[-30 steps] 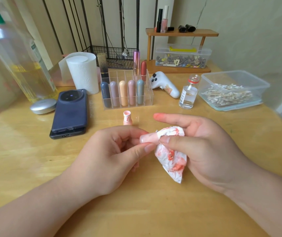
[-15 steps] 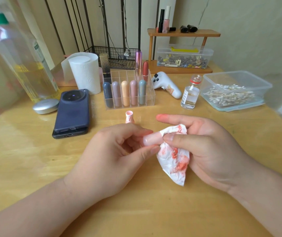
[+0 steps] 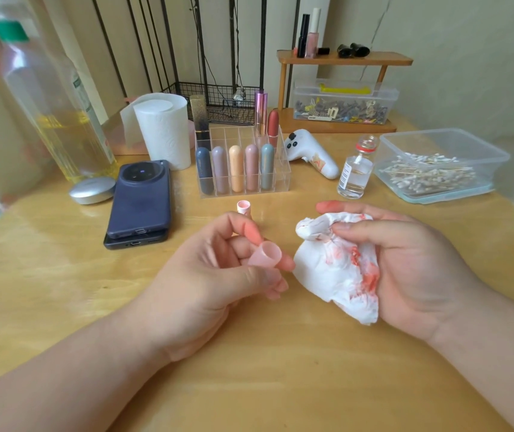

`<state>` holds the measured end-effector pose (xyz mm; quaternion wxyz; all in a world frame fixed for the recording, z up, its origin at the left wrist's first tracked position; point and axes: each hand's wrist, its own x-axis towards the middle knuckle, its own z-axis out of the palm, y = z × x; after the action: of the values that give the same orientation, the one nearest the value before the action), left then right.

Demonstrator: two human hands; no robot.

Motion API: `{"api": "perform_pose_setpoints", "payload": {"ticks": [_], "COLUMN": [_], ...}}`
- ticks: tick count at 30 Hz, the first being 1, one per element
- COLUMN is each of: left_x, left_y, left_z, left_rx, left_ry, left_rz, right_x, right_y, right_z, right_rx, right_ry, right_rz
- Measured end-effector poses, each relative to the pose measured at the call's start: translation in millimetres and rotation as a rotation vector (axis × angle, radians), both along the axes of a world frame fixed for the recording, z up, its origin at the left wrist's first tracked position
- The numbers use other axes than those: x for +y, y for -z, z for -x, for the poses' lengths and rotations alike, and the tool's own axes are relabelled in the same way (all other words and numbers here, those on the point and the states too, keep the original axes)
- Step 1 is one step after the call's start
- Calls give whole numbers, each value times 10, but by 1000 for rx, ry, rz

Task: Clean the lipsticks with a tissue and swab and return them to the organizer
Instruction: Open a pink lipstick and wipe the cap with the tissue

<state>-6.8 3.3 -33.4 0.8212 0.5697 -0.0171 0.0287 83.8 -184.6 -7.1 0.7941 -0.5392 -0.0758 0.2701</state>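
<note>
Cap (image 3: 266,255) now off tissue (image 3: 336,269), organizer (image 3: 282,179) beyond

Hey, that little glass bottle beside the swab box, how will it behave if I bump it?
The little glass bottle stands tall and narrow, so a bump near its neck would probably tip it. It looks like glass, so likely slippery and breakable. Partly filled, it probably feels light.

A single wide-angle view is taken from the person's head, aimed forward and down across the table (image 3: 50,300); the left hand (image 3: 215,275) and right hand (image 3: 411,269) are seen close beneath the lens; the organizer (image 3: 282,179) and shelf (image 3: 374,60) are framed farther back.
</note>
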Motion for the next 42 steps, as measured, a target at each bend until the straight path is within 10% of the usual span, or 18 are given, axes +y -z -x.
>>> {"api": "perform_pose_setpoints", "payload": {"ticks": [8, 19, 42], "left_x": [4, 27, 19], "left_y": [0, -46, -45], "left_z": [32, 27, 5], "left_rx": [-71, 16, -34], "left_ry": [-111, -245, -327], "left_rz": [-722, -1060, -1011], "right_x": [-8, -11, -24], "right_y": [50, 198, 124], "right_z": [-19, -79, -13], "right_rx": [10, -487, -883], "right_ry": [2, 128, -80], "right_rz": [124, 578, 948]}}
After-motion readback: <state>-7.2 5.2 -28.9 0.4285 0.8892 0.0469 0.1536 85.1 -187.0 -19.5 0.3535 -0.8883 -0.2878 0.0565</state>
